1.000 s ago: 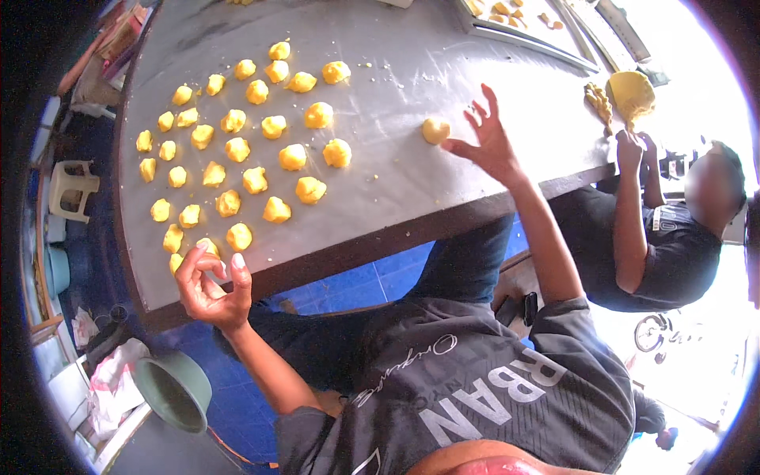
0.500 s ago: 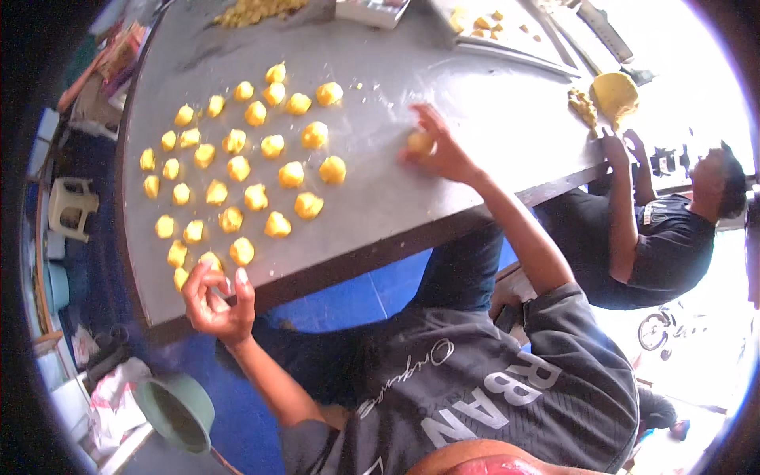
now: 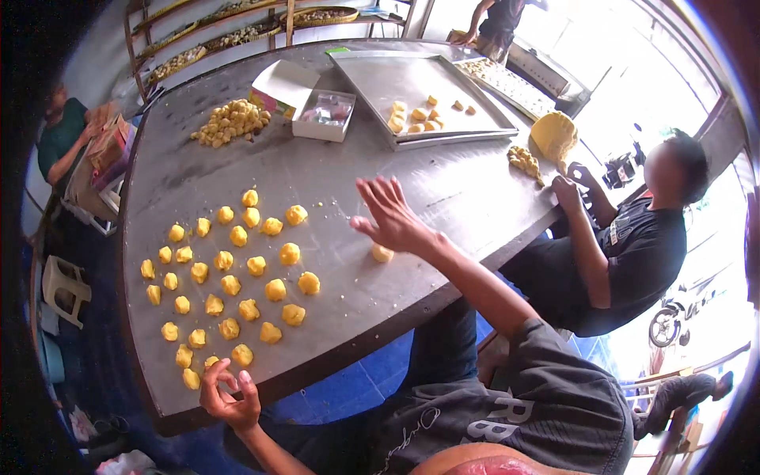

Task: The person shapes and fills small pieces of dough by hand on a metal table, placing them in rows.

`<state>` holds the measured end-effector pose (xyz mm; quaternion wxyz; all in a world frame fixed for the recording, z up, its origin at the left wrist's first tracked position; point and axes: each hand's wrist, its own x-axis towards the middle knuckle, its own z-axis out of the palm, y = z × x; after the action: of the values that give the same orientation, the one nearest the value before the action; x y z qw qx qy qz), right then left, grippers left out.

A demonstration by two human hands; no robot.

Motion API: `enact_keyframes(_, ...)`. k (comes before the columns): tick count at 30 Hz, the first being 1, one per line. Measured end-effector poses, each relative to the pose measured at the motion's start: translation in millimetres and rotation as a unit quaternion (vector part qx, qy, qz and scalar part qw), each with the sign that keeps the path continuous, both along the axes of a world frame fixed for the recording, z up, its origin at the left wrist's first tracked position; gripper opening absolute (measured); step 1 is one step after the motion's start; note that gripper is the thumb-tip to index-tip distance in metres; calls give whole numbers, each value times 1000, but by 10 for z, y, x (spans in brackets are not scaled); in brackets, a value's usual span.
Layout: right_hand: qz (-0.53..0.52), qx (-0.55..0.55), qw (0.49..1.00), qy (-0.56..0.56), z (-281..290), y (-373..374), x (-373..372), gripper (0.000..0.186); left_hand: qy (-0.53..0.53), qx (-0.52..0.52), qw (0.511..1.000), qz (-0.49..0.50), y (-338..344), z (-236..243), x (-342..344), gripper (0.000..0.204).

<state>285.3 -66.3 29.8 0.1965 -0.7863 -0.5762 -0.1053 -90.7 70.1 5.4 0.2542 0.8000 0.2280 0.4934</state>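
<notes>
Seeing pale dough ball on gray table, close to right hand. Spreading that hand's fingers wide, gripping nothing. Curling left hand loosely at table's near edge, thumb apart from fingers, beside yellow dough lumps; not telling for sure if touching one. Farther back, spotting yellow heap, open white box, metal tray with small dough bits.

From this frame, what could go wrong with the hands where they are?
The open right hand appears close to the lone pale ball, so its palm or wrist might bump it. The left hand has its fingertips by a yellow lump near the edge of the table; a slip could dent the lump or push it off.
</notes>
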Motion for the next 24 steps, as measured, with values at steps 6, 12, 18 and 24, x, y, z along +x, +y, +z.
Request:
enact_keyframes(6, -60, -110, 992, -12, -520, 278, 98, 79, -44, 35, 998, 37, 37, -41, -17, 29)
enact_keyframes(12, -61, -22, 998, 11, -484, 236, -79, 74, -66, -45, 997, 18, 8, -60, -57, 30)
enact_keyframes(18, -41, -35, 999, 1, -450, 280, -43, 77, -68, -53, 996, 13, 20, -76, -70, 33)
enact_keyframes(24, -72, -79, 991, 86, -516, 210, 17, 79, -72, -40, 997, 11, 40, -95, -40, 36)
